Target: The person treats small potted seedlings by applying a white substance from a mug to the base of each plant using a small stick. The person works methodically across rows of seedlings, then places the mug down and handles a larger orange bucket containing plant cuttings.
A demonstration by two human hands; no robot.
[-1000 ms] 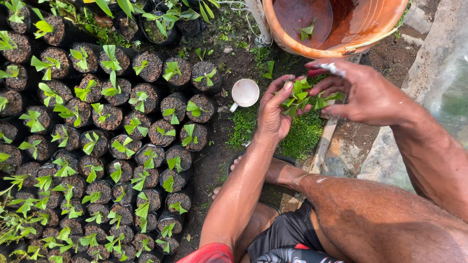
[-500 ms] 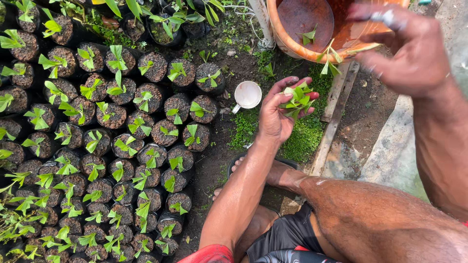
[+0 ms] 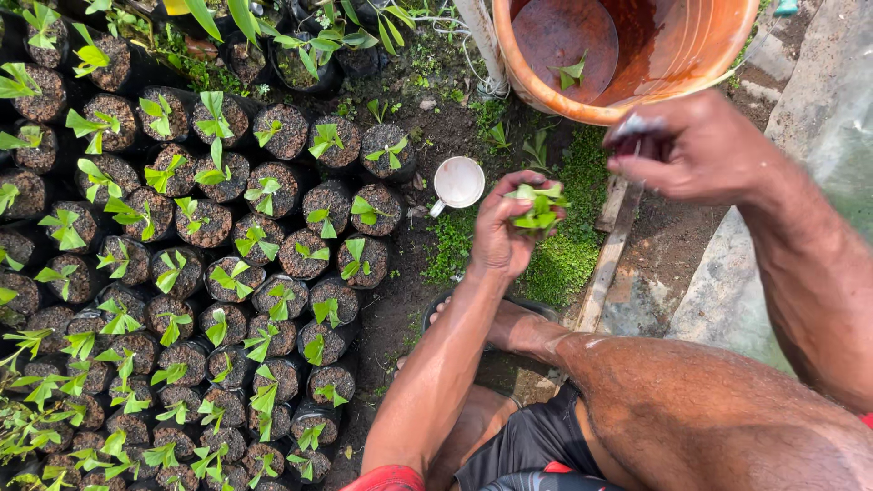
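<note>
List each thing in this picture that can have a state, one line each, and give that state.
left hand: closed around a bunch of green seedlings
right hand: raised by the tub's rim, fingers blurred
orange tub: holds brown water, one leaf floating
white cup: on the soil, looks empty
black nursery bags: soil-filled, each with a seedling

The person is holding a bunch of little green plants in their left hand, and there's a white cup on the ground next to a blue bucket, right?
Almost. The bucket is orange, not blue; the head view shows it clearly. The rest is right: the left hand holds a bunch of little green plants, and the white cup sits on the ground near the bucket.
</note>
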